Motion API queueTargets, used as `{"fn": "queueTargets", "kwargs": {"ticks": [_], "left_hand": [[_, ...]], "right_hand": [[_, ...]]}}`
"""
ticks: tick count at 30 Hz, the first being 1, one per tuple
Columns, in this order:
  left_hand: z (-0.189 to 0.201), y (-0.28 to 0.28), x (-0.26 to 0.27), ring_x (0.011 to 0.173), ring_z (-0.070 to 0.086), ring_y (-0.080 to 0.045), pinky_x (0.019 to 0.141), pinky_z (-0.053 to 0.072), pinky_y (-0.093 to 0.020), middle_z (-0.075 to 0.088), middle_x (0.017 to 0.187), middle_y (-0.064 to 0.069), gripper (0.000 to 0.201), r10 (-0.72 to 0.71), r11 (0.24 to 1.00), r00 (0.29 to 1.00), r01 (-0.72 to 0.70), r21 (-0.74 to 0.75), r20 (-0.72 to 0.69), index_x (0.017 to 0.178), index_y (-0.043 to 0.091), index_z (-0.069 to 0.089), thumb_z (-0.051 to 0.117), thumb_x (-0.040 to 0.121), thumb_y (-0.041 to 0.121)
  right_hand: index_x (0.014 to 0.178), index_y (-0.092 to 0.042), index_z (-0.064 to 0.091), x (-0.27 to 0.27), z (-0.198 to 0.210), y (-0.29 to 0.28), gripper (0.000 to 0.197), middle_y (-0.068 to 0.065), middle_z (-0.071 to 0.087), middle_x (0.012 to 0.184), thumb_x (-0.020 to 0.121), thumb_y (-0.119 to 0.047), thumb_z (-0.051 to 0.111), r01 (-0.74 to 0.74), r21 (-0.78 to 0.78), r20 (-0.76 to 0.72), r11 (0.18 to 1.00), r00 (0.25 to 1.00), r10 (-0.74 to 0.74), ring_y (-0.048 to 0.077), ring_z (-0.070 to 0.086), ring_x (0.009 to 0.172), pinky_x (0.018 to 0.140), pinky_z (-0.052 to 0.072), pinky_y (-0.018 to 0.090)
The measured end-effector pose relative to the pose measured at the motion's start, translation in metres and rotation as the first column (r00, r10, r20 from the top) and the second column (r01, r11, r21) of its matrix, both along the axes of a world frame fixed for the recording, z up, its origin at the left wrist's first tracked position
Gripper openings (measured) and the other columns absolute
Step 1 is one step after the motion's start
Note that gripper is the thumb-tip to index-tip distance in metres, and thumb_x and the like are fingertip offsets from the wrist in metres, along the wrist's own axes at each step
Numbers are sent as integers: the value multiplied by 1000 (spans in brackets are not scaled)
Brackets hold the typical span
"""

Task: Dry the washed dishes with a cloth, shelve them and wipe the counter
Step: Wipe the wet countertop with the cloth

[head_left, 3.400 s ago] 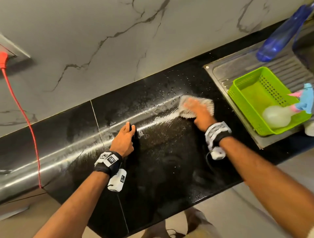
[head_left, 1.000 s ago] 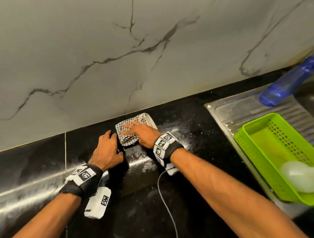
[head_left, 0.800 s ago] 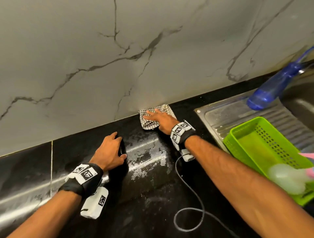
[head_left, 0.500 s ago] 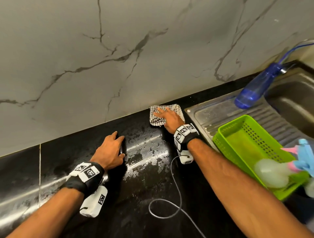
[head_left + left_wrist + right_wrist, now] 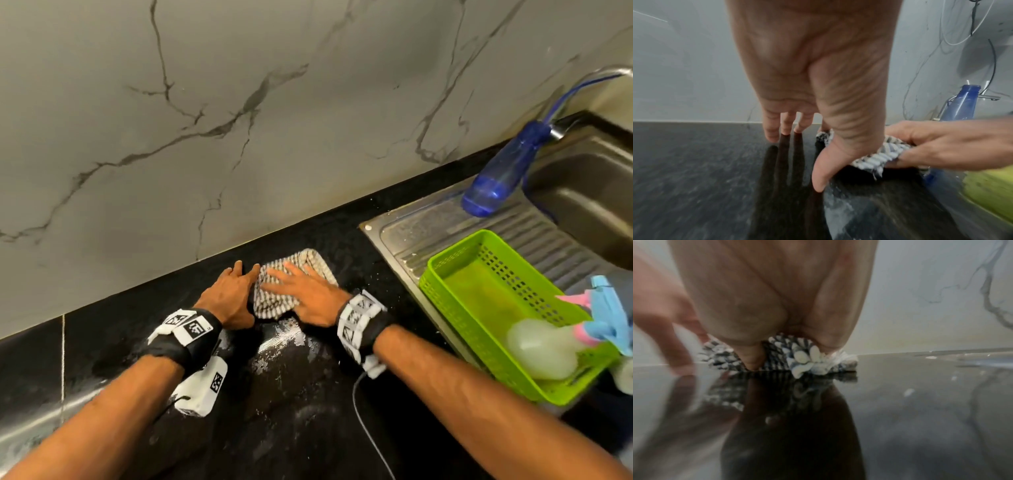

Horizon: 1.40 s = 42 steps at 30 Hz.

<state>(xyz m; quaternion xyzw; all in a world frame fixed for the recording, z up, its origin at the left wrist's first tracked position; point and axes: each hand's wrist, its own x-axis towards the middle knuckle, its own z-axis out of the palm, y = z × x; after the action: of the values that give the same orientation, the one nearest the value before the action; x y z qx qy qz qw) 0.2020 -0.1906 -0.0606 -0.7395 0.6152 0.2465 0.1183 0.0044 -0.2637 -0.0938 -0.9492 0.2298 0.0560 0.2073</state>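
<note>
Pressed flat beneath the spread right hand (image 5: 310, 296), cloth (image 5: 274, 301) on wet counter (image 5: 308, 411); touched at its left edge by the flat, empty left hand (image 5: 229, 301).

Home kitchen: steel sink (image 5: 582, 192) set in black counter (image 5: 308, 428); marble-look backsplash (image 5: 239, 120) behind it, green dish basket (image 5: 455, 270) on its drainboard.

Cloth (image 5: 291, 286): checked, dark and white weave, bunched into a crumpled pad. Lies flat on counter (image 5: 308, 411) under the palm and spread fingers of right hand (image 5: 308, 296); its left edge touches left hand (image 5: 233, 298). Counter: glossy black speckled stone, wet smears and droplets just behind the right wrist, toward the person.
</note>
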Motion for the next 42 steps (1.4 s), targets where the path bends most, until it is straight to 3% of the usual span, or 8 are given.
{"fn": "queueTargets", "kwargs": {"ticks": [8,14,18,21,26,30,38,42], "left_hand": [[-3,-21,-13,144,33,-43,112,43,-47,8,165,-27,111,-94,989,973,68,130,211,163,18,-1,74,81,30],[-5,-23,-17,145,30,-48,111,44,-52,4,164,-28,111,-58,989,979,29,147,198,162,18,-1,75,81,24],[-2,-25,-18,145,29,-49,111,44,-54,4,163,-28,111,-59,987,981,29,158,186,162,18,0,76,82,22],[1,-25,-20,144,30,-49,110,44,-54,6,162,-29,109,-54,987,980,23,160,190,162,17,1,76,81,23],[-2,-26,-20,146,26,-49,113,41,-55,0,164,-29,109,-35,987,984,7,162,175,162,18,0,75,82,20],[-4,-27,-17,144,30,-50,111,42,-56,4,163,-30,110,-43,987,985,16,158,168,162,18,2,76,81,22],[-3,-27,-11,141,36,-49,110,44,-55,3,163,-31,110,-84,984,982,55,169,166,162,19,2,75,80,26],[-3,-27,-13,143,33,-49,111,44,-55,0,165,-30,110,-85,983,979,53,176,184,162,21,-1,74,81,24]], "right_hand": [[159,-30,34,-59,6,-129,82,4,14,171,89,10,44,301,109,23,947,952,-305,30,9,159,128,11,56],[149,-24,52,-85,3,-86,78,0,24,168,84,17,41,404,220,90,888,898,-431,29,13,158,128,9,54],[139,-18,62,-127,9,-28,67,5,36,163,83,14,41,366,263,96,893,911,-401,26,22,155,130,11,34],[126,-9,71,-148,30,5,61,15,58,146,80,-9,31,290,246,109,925,940,-323,32,52,138,121,33,41],[142,-18,59,-112,56,-50,58,17,62,134,92,10,50,538,268,142,799,798,-585,34,69,104,85,62,49],[141,-13,61,-59,45,-61,57,19,62,138,91,12,51,556,179,69,812,816,-574,37,61,124,104,53,46],[124,-15,74,-65,5,69,65,1,52,153,74,18,50,67,352,124,933,985,-117,19,28,153,127,3,37],[108,-17,82,-119,-8,68,60,-6,64,138,61,4,49,79,392,163,917,975,-153,13,37,149,128,11,37]]}}
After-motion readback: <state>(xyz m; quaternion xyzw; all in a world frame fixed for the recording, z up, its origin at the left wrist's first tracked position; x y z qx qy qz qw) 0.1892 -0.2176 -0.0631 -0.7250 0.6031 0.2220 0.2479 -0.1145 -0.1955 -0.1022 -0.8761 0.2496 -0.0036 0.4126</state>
